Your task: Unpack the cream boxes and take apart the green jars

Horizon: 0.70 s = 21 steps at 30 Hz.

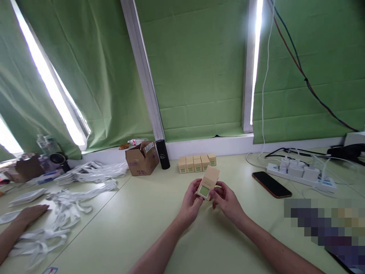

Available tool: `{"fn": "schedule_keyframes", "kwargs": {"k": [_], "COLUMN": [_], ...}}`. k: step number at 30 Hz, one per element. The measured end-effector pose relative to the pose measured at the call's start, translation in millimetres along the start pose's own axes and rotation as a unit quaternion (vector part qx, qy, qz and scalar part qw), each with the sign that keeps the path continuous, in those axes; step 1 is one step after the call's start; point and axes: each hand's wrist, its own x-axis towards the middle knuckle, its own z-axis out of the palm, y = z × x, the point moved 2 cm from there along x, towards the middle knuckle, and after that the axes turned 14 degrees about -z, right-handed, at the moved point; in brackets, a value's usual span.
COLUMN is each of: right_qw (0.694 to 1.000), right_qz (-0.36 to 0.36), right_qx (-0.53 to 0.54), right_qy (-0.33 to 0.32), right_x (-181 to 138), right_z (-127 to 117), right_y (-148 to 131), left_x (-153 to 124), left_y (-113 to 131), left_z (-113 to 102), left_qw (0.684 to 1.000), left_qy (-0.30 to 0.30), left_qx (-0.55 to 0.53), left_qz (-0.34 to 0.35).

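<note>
Between my two hands is a small tan cardboard box with a green square on its lower face, tilted and raised over the table. My left hand grips its left side near the bottom. On the right lower edge, my right hand has its thumb on the front, with other fingers behind the box and partly hidden. Just beyond stands a row of several matching tan boxes, each showing a green square at its base.
Behind the row's left are a black cylinder and an open brown carton. A phone and a power strip with cables lie right. White straps spread left, beside another person's hand. Green blinds hang behind.
</note>
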Motion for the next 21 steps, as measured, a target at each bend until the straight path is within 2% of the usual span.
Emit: {"fn": "schedule_keyframes", "kwargs": {"k": [12, 18, 21], "right_qw": [0.999, 0.996, 0.994], "right_qz": [0.034, 0.074, 0.088], "right_qx": [0.019, 0.034, 0.035], "right_qy": [0.015, 0.035, 0.046], "right_x": [2.5, 4.7, 4.4], "right_z": [-3.6, -2.8, -3.1], "right_y": [7.9, 1.5, -1.8], "left_x": [-2.0, -2.0, -1.7], "left_y": [3.4, 1.9, 0.1], "left_z": [1.2, 0.3, -0.5], "left_qw": [1.000, 1.000, 0.997], "left_qy": [0.004, 0.005, 0.020], "left_qx": [0.015, 0.028, 0.069], "left_qz": [-0.002, -0.006, 0.007]}}
